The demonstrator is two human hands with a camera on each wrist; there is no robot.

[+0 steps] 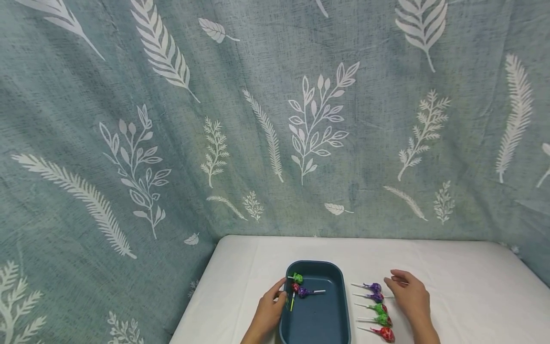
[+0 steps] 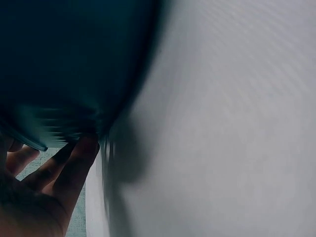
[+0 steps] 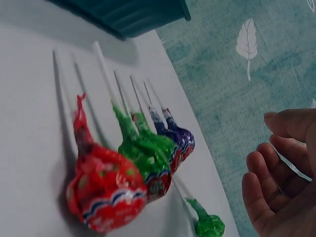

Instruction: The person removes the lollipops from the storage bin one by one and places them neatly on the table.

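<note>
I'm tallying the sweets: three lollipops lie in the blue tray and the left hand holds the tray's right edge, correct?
Not quite: the left hand holds the left edge of the blue tray, not the right, as the head view shows. The three lollipops do lie in it.

Soft even light; left-wrist view dark and blurred, head view edge-warped.

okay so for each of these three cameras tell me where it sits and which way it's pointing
Head: worn up high, facing forward and down at the white table; both hands, left hand on the blue tray.
Left wrist: low beside the tray's wall, blurred; fingers show.
Right wrist: near table level, facing the lollipops; right hand shows.
Shared: head and right wrist both show the lollipop row.
</note>
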